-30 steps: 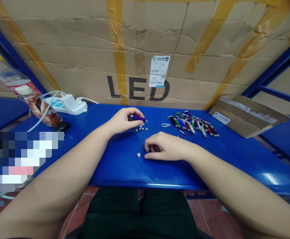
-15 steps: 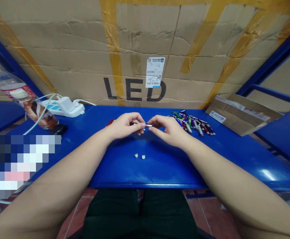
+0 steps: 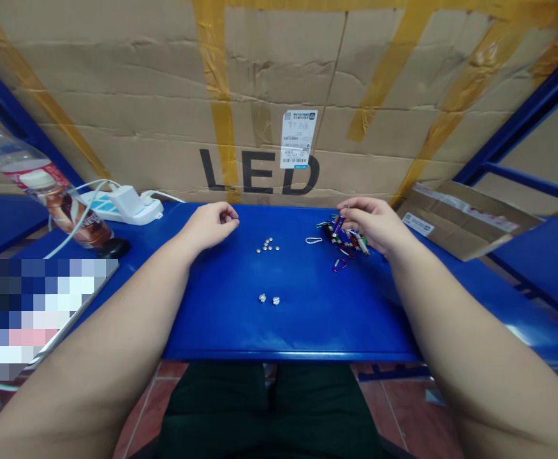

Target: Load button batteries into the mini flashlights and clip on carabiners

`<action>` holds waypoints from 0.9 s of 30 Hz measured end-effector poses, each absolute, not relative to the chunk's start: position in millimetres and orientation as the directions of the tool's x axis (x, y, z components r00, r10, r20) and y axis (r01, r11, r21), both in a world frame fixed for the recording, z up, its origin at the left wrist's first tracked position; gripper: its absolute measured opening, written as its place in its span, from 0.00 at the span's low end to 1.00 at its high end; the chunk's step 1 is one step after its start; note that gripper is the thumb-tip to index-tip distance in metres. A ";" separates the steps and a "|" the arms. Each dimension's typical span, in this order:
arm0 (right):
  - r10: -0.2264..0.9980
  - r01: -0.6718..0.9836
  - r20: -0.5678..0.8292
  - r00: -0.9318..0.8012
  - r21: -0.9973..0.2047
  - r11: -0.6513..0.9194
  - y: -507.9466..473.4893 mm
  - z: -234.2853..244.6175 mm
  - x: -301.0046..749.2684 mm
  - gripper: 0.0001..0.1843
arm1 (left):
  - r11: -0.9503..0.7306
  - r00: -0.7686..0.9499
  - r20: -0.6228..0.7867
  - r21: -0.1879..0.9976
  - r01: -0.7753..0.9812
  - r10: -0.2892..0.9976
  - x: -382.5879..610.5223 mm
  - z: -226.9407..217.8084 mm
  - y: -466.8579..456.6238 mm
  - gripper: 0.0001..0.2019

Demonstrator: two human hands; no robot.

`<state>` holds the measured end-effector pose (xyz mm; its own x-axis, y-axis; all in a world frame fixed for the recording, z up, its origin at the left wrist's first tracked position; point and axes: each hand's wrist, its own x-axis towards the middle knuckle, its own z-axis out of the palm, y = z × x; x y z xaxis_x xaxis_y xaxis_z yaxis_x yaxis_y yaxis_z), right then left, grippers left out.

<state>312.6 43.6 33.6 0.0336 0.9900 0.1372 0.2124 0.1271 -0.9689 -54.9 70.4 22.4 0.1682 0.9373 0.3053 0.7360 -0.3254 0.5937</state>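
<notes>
My right hand [image 3: 372,220] is over the pile at the right, pinching a small purple metal flashlight [image 3: 338,225] tilted between thumb and fingers. Under it lie several small keychain flashlights [image 3: 355,241] in mixed colours with carabiner clips. A silver carabiner [image 3: 314,240] and a purple carabiner [image 3: 339,264] stick out toward the left and front. My left hand [image 3: 212,226] rests on the table at the left with curled fingers; whatever is inside them is hidden. Between the hands are several button cells [image 3: 269,247]. Nearer me sit two small silver end pieces [image 3: 269,299].
On the blue table [image 3: 302,331], a white power strip [image 3: 139,210] and bottles [image 3: 75,213] stand at the left. A small cardboard box [image 3: 470,220] is at the right. Behind rises a large carton [image 3: 164,95] marked LED. A blurred-out item [image 3: 34,319] lies at the lower left.
My hands have parted from the centre, where they held a small silver piece together. The left moved left, and the right moved to the pile and grips a purple flashlight. The button cells are now uncovered.
</notes>
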 end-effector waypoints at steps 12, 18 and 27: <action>0.896 0.099 0.293 -0.333 -0.935 0.342 13.5 27.6 241.6 0.23 | -0.366 0.620 0.198 0.917 0.155 0.759 8.2 15.5 30.4 0.24; 0.963 0.575 0.072 -0.260 -0.789 0.214 10.0 46.8 275.3 0.18 | -0.391 0.578 0.204 0.894 0.220 0.790 2.7 16.5 33.8 0.24; 0.908 0.940 -0.344 -0.238 -0.318 0.126 17.1 40.8 291.6 0.13 | -0.411 0.502 0.224 0.860 0.301 0.835 -9.2 16.0 41.0 0.26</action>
